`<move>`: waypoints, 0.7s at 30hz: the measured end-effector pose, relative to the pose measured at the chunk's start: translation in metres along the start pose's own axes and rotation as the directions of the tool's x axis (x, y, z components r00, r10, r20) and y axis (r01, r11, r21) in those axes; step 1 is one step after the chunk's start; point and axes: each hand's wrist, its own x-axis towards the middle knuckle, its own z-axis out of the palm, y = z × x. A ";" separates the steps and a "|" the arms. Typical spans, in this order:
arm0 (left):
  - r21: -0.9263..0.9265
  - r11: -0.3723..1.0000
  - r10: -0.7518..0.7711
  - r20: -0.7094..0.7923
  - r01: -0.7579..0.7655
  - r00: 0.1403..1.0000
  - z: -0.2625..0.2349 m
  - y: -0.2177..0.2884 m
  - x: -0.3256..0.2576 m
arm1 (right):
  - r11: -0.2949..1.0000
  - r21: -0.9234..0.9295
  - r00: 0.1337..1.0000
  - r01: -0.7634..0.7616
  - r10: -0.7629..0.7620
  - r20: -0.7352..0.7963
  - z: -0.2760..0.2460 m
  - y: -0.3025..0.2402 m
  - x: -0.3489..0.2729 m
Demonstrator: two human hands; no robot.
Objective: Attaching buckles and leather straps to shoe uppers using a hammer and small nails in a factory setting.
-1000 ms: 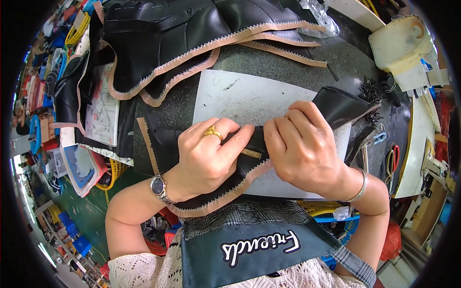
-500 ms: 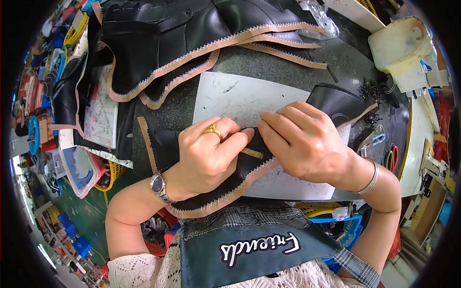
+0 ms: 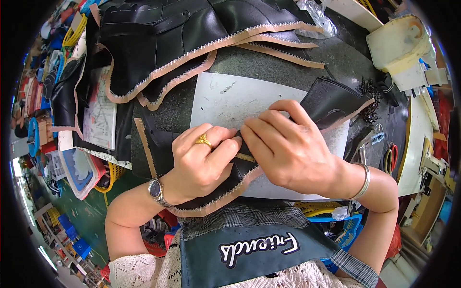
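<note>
A black leather shoe upper (image 3: 326, 103) with a tan, zigzag-stitched edge lies across a white board (image 3: 223, 98) in front of me. My left hand (image 3: 201, 156), with a gold ring and a wristwatch, pinches the leather between thumb and curled fingers. Close against it, my right hand (image 3: 290, 149), wearing a silver bangle, grips the same piece with its fingers bent over it. Between the hands a small tan strip (image 3: 246, 157) shows on the leather. The fingertips hide the exact spot being held.
Several similar black uppers (image 3: 192, 41) are heaped at the back of the dark table. On the right are red-handled scissors (image 3: 392, 156), black thread scraps (image 3: 370, 103) and a stained whitish container (image 3: 401, 43). A booklet (image 3: 101, 115) lies on the left.
My right hand has shifted left and slightly down, closer to my left hand, which has also moved slightly left and down. More of the tan strip is covered.
</note>
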 end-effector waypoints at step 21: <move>0.075 0.997 -0.037 0.036 0.034 0.999 0.003 -0.010 0.008 | 0.996 0.086 0.994 0.024 -0.033 0.106 0.020 0.021 0.007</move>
